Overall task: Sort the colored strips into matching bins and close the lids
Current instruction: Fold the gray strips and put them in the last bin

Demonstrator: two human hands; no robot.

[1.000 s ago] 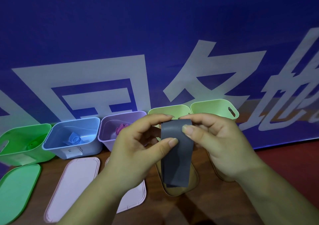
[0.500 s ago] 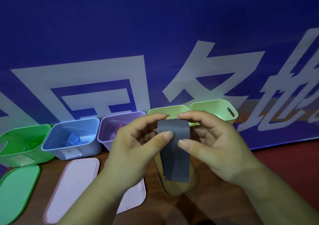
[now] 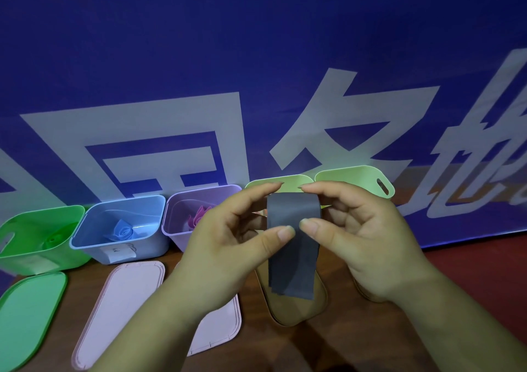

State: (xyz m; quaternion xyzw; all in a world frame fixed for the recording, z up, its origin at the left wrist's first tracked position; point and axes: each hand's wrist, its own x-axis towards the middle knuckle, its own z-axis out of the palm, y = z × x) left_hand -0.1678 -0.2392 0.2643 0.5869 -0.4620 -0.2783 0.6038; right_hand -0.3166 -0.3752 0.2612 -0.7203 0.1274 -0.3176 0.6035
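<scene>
A blue banner (image 3: 256,58) with large white characters fills the background, and below it a brown wooden worktop (image 3: 356,340) carries a row of open bins against the banner: a green bin (image 3: 17,246), a blue bin (image 3: 94,246), a purple bin (image 3: 176,214) and two pale green bins (image 3: 265,182) (image 3: 356,176) side by side at the right. A rolled green strip (image 3: 54,239), a rolled blue strip (image 3: 123,230) and a rolled pink strip (image 3: 198,219) lie inside the first three. In front of the bins the lids lie flat: a green lid (image 3: 28,314), two pink lids (image 3: 122,309) (image 3: 219,329), a tan lid (image 3: 299,309) and the edge of another tan lid (image 3: 360,289) showing under the right wrist. Both hands are raised above the worktop in the middle of the view, sharing a grey strip (image 3: 293,246). The strip is folded over at its top, and that fold sits in the grip: the left hand (image 3: 228,246) and right hand (image 3: 368,240) each curl an index finger over the fold from their own side, while both thumbs press the front face a little lower, tips close together. Each grip is closed to a pinch on the strip, the remaining fingers loosely curled behind. Below the thumbs the doubled strip hangs free, its two ends over the tan lid, just in front of the nearer pale green bin.
</scene>
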